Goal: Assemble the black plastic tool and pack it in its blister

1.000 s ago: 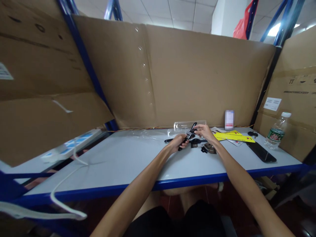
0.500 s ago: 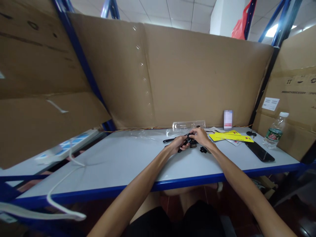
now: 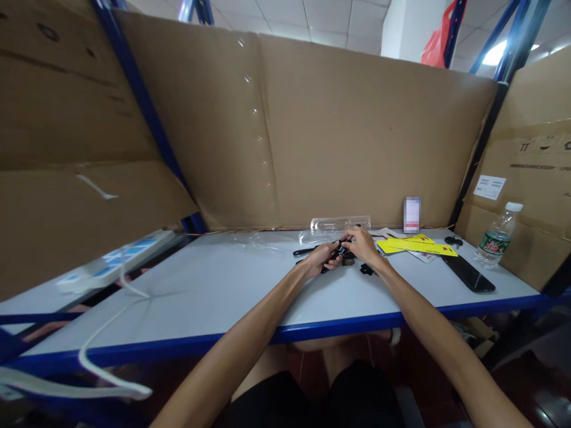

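Over the table, my left hand (image 3: 319,260) is closed around a small black device with shiny parts (image 3: 342,250); its exact kind is too small to tell. My right hand (image 3: 362,242) pinches the same device from the upper right, fingertips against it. A slim black rod (image 3: 305,252) sticks out to the left behind my left hand; whether it joins the device is hidden. Just below my right wrist lies a separate small black part (image 3: 366,270), knob-like in shape.
Clear plastic packaging (image 3: 341,223) lies behind my hands. To the right are yellow cards (image 3: 419,245), a black phone (image 3: 470,274), a water bottle (image 3: 493,241) and an upright lit phone (image 3: 411,215). A power strip (image 3: 134,255) with a white cable (image 3: 96,362) is at left. Cardboard walls (image 3: 366,137) enclose the table.
The whole view has shifted slightly. Both hands keep hold of the black device in nearly the same place, with only small finger movement.
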`<control>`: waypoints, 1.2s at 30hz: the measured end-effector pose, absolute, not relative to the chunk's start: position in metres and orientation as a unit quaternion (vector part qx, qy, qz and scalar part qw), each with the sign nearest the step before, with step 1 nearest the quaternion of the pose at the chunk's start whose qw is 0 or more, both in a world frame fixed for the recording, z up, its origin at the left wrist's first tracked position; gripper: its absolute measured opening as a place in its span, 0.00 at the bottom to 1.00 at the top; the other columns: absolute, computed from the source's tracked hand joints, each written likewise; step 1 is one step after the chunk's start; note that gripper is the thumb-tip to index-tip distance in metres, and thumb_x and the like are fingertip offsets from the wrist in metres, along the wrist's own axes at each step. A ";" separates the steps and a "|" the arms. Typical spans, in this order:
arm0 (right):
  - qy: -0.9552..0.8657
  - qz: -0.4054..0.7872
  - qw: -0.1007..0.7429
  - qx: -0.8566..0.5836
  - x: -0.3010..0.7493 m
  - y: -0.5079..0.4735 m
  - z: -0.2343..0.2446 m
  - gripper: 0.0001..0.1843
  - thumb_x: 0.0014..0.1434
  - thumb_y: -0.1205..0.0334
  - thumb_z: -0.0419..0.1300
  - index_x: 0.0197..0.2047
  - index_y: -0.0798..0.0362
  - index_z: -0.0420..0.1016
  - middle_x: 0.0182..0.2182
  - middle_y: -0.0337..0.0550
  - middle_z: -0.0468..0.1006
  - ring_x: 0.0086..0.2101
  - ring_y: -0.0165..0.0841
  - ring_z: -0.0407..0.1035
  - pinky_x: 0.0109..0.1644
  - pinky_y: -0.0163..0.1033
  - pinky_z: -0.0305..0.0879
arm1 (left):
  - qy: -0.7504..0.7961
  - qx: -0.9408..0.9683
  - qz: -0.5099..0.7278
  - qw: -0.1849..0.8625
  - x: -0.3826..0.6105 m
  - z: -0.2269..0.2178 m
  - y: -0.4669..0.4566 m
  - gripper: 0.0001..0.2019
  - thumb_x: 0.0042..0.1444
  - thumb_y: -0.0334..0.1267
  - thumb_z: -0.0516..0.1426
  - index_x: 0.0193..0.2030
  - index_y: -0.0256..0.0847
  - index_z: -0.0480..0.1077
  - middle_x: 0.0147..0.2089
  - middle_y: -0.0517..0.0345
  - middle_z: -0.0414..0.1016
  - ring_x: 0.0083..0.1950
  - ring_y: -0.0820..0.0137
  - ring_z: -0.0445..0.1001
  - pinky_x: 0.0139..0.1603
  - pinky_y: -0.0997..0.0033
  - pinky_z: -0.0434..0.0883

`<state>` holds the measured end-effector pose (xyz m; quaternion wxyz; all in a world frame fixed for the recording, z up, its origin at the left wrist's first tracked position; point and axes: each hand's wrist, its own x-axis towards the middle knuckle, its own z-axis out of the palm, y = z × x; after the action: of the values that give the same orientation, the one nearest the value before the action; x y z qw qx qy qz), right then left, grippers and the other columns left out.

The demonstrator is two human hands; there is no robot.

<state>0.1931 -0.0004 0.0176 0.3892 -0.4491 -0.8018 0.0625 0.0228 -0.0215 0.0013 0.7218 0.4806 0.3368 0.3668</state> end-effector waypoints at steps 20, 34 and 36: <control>-0.755 0.084 0.468 -0.452 0.208 0.007 0.032 0.09 0.61 0.66 0.63 0.41 0.52 0.85 0.37 0.42 0.81 0.37 0.32 0.73 0.44 0.35 0.66 | 0.327 0.478 0.416 0.701 0.019 0.002 -0.022 0.06 0.64 0.36 0.55 0.38 0.36 0.63 0.23 0.68 0.57 0.16 0.83 0.51 0.15 0.86 0.43; -0.820 0.037 0.020 -0.571 0.234 -0.014 0.045 0.10 0.47 0.61 0.72 0.36 0.52 0.86 0.38 0.50 0.84 0.36 0.41 0.78 0.37 0.36 0.66 | 0.329 0.413 0.480 0.701 0.017 0.004 -0.019 0.09 0.67 0.33 0.53 0.34 0.39 0.58 0.23 0.67 0.58 0.16 0.83 0.52 0.14 0.85 0.44; -0.818 0.010 0.016 -0.575 0.229 -0.017 0.045 0.10 0.47 0.66 0.70 0.36 0.54 0.86 0.40 0.55 0.84 0.40 0.45 0.78 0.40 0.39 0.67 | 0.327 0.417 0.473 0.704 0.017 0.004 -0.020 0.08 0.66 0.33 0.54 0.35 0.38 0.60 0.23 0.67 0.58 0.16 0.83 0.52 0.14 0.85 0.43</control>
<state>0.2290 -0.0173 0.0446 0.0165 -0.5748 -0.8180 0.0102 0.0175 -0.0201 0.0039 0.7039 0.4169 0.3273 0.4728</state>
